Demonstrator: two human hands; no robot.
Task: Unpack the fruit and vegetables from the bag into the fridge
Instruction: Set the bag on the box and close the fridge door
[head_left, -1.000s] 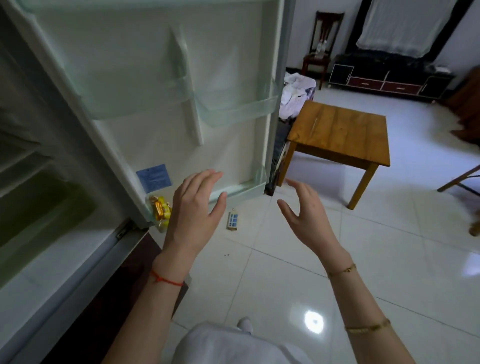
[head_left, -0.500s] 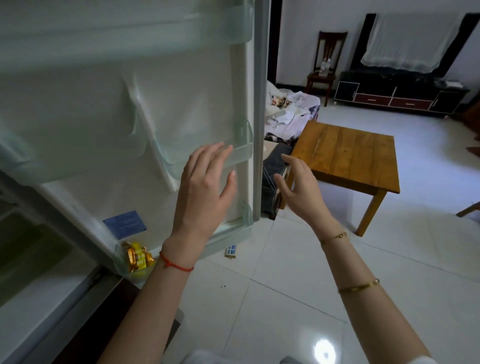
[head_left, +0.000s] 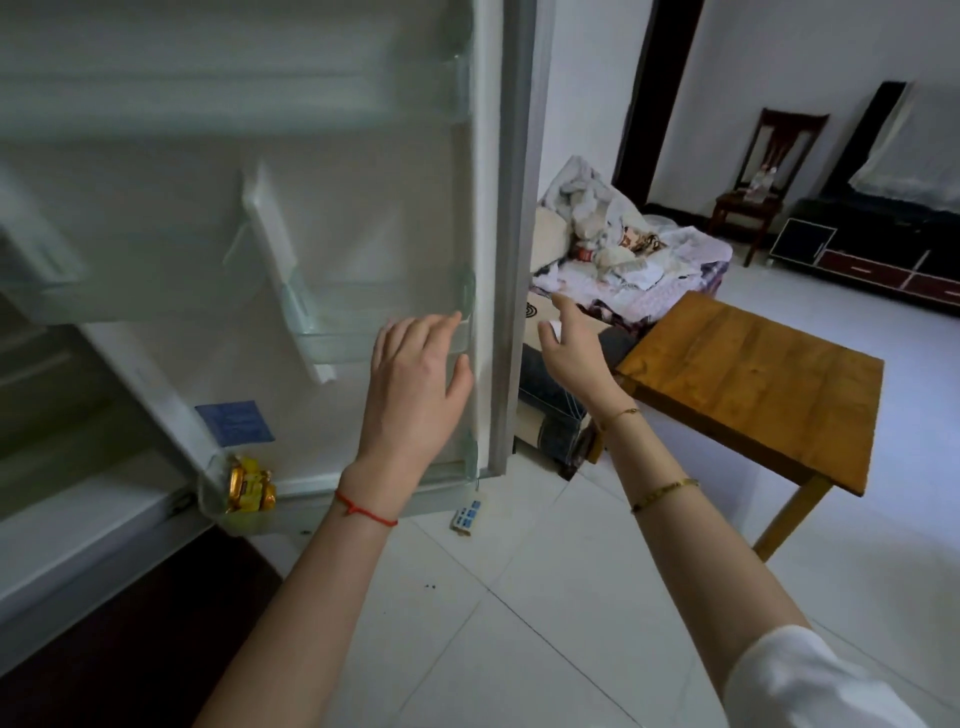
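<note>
Fridge door (head_left: 363, 218) stands open, upright, inner face toward the camera, free edge to the right. Left hand (head_left: 415, 395), grip wide and empty, spreads before its lower door shelf (head_left: 363, 332); right hand (head_left: 576, 353), likewise wide and empty, reaches past the door's edge. Yellow packets (head_left: 249, 486) sit in the door's bottom corner; a wooden surface (head_left: 753, 384) stands right of it.

The fridge door (head_left: 363, 218) stands wide open, white inside, with clear plastic door shelves (head_left: 363, 332) that look bare, the middle one just beyond the fingertips of the left grip (head_left: 413, 395). Its grey outer edge (head_left: 511, 260) runs upright between the left grip and the right grip (head_left: 574, 353). Down and left of the left grip, the lowest door shelf holds a yellow-and-gold packet (head_left: 249, 486); the fridge compartment (head_left: 62, 441) lies farther left, dim and blurred.
</note>
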